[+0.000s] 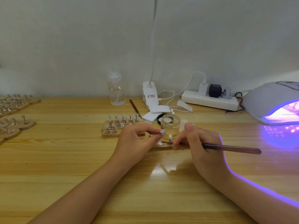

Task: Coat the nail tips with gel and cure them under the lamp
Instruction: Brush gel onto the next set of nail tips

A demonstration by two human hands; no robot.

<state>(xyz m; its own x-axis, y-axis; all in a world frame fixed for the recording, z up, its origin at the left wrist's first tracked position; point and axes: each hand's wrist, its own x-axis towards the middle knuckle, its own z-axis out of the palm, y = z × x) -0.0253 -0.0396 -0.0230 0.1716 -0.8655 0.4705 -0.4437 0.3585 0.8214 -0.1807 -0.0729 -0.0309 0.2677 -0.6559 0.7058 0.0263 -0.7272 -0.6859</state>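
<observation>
Crowding both hands: gel jar [170, 125], nail stands [120, 125] (lamp [273, 101] aglow).

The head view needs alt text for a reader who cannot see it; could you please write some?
At a wooden table, a person's left hand pinches a nail tip on a small stand while the right hand holds a brush beside an open glass jar. A lit curing lamp glows purple at right; more stands with nail tips sit behind.
</observation>
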